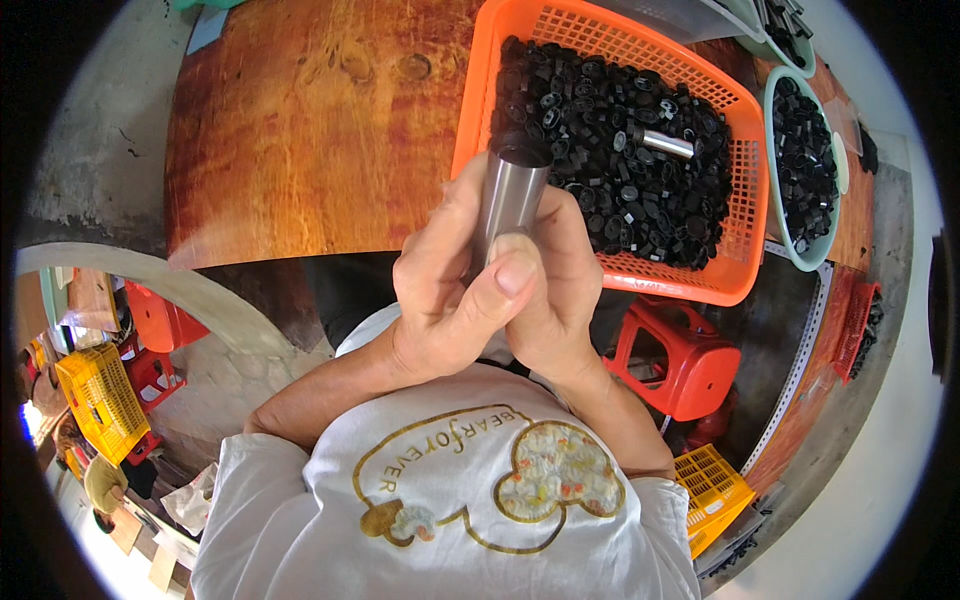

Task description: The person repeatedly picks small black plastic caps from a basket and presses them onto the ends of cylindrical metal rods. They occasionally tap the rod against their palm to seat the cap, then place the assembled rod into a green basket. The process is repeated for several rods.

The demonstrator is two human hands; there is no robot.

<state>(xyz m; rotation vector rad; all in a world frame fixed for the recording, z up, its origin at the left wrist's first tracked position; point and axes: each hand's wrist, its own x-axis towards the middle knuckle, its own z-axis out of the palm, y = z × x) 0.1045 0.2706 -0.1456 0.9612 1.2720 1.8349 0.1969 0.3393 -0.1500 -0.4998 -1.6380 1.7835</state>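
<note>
Both of my hands are closed around a short silver metal tube [512, 195], held upright in front of my chest. Its dark round end points up and away from me. My left hand [440, 270] wraps the tube's left side, its thumb lying across the front. From the right, my right hand [556, 285] grips the same tube, its fingers partly hidden behind. Just beyond the hands stands an orange plastic basket [745, 200] filled with small black plastic parts [610, 120]. Another silver tube [667, 144] lies on top of those parts.
A wooden table [320, 130] spreads to the left of the basket. At the right is a pale green basin [775, 150] of black parts. Red stools [690, 365] and yellow crates [712, 490] stand lower down. A person [105, 490] appears at the far left.
</note>
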